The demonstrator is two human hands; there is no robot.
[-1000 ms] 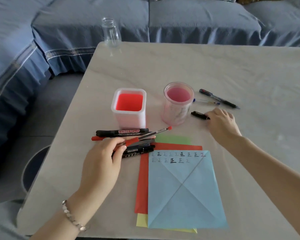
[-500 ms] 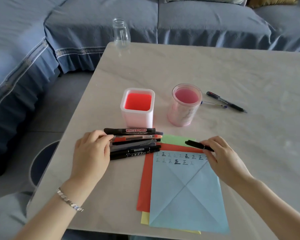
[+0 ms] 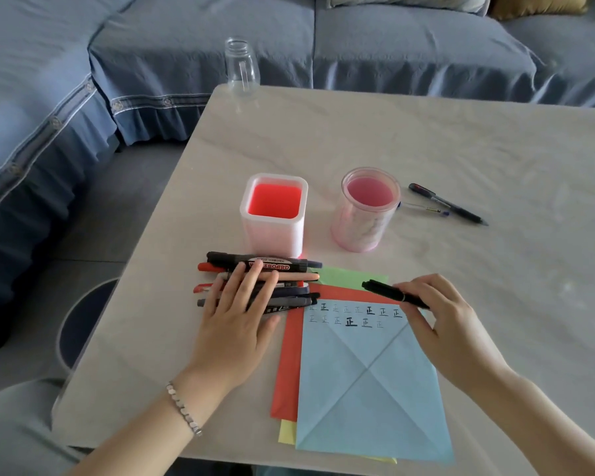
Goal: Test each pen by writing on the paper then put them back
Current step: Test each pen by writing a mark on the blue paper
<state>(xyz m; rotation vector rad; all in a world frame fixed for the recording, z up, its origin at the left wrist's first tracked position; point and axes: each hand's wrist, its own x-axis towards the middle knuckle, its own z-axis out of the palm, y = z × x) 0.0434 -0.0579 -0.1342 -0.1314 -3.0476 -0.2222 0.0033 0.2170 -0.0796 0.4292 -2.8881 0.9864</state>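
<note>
Pale marbled bench [image 3: 461,139] fills the view, with a blue sofa [image 3: 392,49] behind it.

The right grip [image 3: 440,324] has its thumb and fingertips pinched round a black marker [image 3: 385,291]. The marker slants, its free end pointing up and to the left over the red sheet [image 3: 289,365]. The hand sits above the top right corner of the blue sheet [image 3: 368,389]. That sheet is creased in an X and has two rows of written characters along its top edge.

The left grip [image 3: 237,317] lies flat with fingers straight and spread, holding nothing, and presses on a row of pens [image 3: 299,298]. The row lies side by side on the bench, just left of the papers. Its farthest pen is a whiteboard marker [image 3: 282,264]. A beaded bracelet [image 3: 182,407] circles that wrist.

The blue sheet lies on top of the red sheet. A green sheet [image 3: 351,278] shows at the top of the stack and a yellow sheet [image 3: 287,432] at the bottom left.

Just beyond the row of pens stands a square pink holder [image 3: 273,231], upright, with no pens in it. To its right is a round pink cup [image 3: 356,228], also upright. Right of the cup lie a dark pen [image 3: 447,204] and a thin clear pen [image 3: 423,208]; whether they touch I cannot tell.

At the far left corner of the bench stands a clear glass bottle [image 3: 242,68].
</note>
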